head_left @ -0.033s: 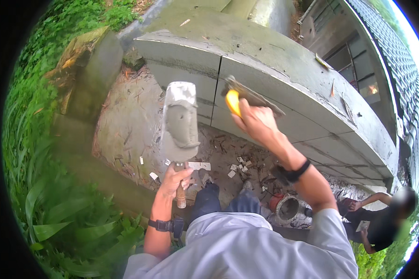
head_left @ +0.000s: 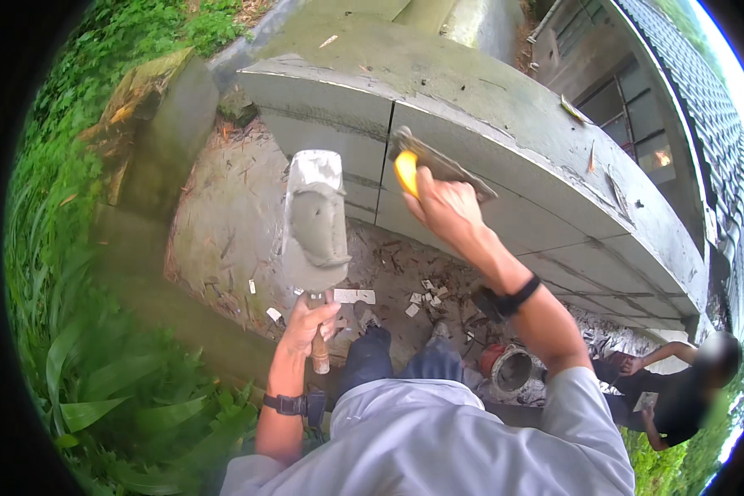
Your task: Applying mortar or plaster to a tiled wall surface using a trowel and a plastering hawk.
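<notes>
My left hand (head_left: 312, 321) is closed round the wooden handle of a broad, flat-bladed trowel (head_left: 316, 168), held out in front of me. A mound of wet grey mortar (head_left: 321, 225) lies on its blade. My right hand (head_left: 453, 208) grips the yellow handle of a plastering float (head_left: 469, 176). The float is tilted close to the front face of a low grey rendered wall (head_left: 512, 219), right of a dark vertical joint (head_left: 386, 149). Whether its blade touches the wall I cannot tell.
A bucket (head_left: 511, 369) stands by my feet on the right. White tile pieces (head_left: 413, 309) and dry leaves litter the ground. A person (head_left: 678, 393) sits at the far right. Green plants (head_left: 124, 364) line the left, and a concrete block (head_left: 161, 132) stands beyond.
My right hand and the float have shifted slightly left. The mortar-laden trowel in my left hand has moved a little left and down.
</notes>
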The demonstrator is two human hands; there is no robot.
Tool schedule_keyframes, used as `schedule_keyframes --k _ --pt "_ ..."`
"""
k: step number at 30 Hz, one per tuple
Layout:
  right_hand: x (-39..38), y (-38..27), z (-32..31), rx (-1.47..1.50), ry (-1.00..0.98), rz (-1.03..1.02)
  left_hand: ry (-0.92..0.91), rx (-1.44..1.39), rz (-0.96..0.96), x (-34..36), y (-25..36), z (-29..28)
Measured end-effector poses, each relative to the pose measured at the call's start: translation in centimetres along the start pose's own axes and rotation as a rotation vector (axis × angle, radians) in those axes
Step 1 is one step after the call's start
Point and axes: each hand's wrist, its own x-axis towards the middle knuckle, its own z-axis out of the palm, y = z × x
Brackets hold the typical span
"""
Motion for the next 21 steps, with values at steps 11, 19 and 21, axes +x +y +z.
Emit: schedule_keyframes --k 11,19,21 --pt "6.2 -0.4 4.7 -0.035 0.107 0.189 0.013 -0.086 0.005 0.0 -0.8 -2.7" --pt "5.5 -1.0 8.0 -0.025 0.083 0.131 0.01 -0.097 0.003 0.5 -0.3 -3.4" --pt "6.4 0.8 8.7 -0.025 0.092 0.141 -0.009 -0.095 0.001 0.7 0.0 -3.6"
